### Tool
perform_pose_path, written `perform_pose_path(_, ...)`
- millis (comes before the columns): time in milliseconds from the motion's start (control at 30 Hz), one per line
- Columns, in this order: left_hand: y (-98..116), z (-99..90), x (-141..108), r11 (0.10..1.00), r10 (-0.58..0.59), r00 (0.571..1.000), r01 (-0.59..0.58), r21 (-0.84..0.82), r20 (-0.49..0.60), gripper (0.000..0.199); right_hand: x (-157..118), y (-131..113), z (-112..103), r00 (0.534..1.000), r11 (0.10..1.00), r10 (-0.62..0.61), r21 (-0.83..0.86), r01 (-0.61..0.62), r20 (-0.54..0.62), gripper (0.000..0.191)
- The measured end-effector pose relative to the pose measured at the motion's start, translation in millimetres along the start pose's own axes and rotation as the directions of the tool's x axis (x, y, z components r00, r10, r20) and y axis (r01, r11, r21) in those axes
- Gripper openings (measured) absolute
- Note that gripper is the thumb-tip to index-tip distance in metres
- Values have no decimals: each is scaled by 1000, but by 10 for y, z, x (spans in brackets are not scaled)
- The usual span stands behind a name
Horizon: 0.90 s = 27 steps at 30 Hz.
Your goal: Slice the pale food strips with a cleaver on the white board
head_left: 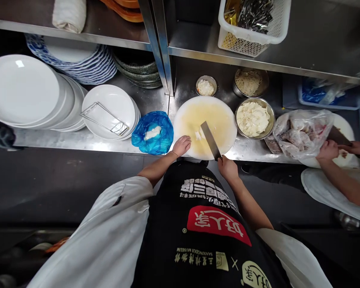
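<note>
My right hand (228,167) is wrapped round the handle of a cleaver (210,138), whose broad blade lies slantwise over a round white cutting board (184,116). A few small white slices (199,135) are on the board by the left side of the blade. My left hand (182,145) rests on the board's near left edge, fingers laid on it with nothing in them. Left of the board sits a blue plastic bag (138,138) with a white piece of food (153,133) in it. To the right, a metal bowl (273,120) is full of thin pale slices (252,119).
Behind the board stand a small bowl of chopped white bits (205,87) and a bowl of shreds (248,82). Stacked plates (21,92) fill the left. At right, a co-worker's hands (328,150) work with a knife beside a bag of meat (303,134). A metal shelf (198,52) overhangs the counter.
</note>
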State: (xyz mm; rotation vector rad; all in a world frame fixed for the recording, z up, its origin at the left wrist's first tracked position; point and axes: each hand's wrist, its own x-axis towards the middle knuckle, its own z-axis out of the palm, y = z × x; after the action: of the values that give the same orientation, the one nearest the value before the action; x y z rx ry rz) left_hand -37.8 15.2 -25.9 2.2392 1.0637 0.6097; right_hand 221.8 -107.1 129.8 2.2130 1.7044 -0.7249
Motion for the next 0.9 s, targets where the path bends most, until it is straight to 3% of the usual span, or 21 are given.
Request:
perform_pose_path(100, 20, -3, -5, 1000, -24, 1000, 24, -20, -13, 22, 64, -54, 17, 999, 998, 31, 64, -29, -40, 42)
perform_pose_path(200, 85, 8, 32, 994, -103, 993, 101, -34, -57, 22, 161, -49, 56, 996, 995, 55, 83, -61, 65, 34)
perform_pose_path(267, 153, 53, 121, 985, -173, 979, 168, -47, -111, 25, 155, 91, 82, 997, 991, 44, 123, -53, 70, 30)
perform_pose_path(367, 284, 207, 376, 974, -226, 961, 217, -71, -162, 34, 55, 442, 152, 998, 949, 50, 313, -40, -25, 30)
perform_pose_path(433, 386, 349, 595, 971, -236, 957, 226, -77, -167, 40, 13, 649, 238, 997, 860, 82, 506, -70, -2, 30)
perform_pose_path(500, 491, 491, 802, 967, -251, 956, 241, -80, -151, 45, 46, 760, 350, 993, 716, 73, 688, -120, 96, 31)
perform_pose_path(633, 684, 701, 1043, 952, -298, 947, 284, -116, -121, 47, 284, 680, 546, 970, 461, -50, 867, -187, 236, 34)
perform_pose_path(800, 856, 847, 1178, 948, -305, 935, 281, -146, -182, 47, 507, 420, 561, 947, 377, -133, 899, -224, 292, 33)
perform_pose_path(900, 1068, 880, 1450, 950, -289, 945, 263, -168, -154, 45, 509, 437, 456, 945, 293, -151, 926, -236, 289, 31)
